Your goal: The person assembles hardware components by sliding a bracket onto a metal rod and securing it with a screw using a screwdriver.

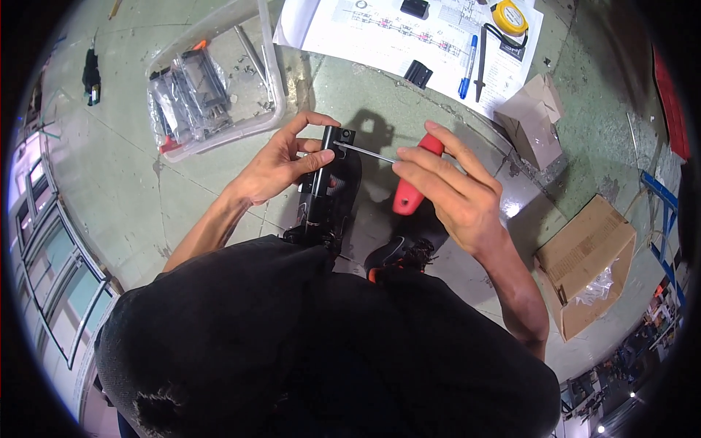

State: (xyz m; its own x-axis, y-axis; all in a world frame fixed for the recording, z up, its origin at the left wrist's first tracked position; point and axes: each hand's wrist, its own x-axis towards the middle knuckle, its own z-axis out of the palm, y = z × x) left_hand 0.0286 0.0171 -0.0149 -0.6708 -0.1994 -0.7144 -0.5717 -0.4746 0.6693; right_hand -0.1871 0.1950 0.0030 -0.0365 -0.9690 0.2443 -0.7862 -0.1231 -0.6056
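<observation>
My left hand (281, 162) is closed around the upper part of a black tubular metal part (319, 182), thumb on its near face. The part stands lengthwise over my left shoe, with a small block holding a round hole at its top end. In my right hand (467, 193) is a T-handle hex key (407, 197) with a red grip and a thin steel shaft. The shaft points left, and its tip meets the black part beside my left thumb. Whether the tip sits inside a screw head is too small to tell.
A translucent plastic bin (275, 87) holds bagged parts (186, 95) and metal rods. Drawing sheets (343, 45) carry a blue marker (468, 69), a yellow tape measure (510, 17) and a black block (418, 74). Cardboard boxes (527, 124) stand at the right. My shoes (398, 252) are below.
</observation>
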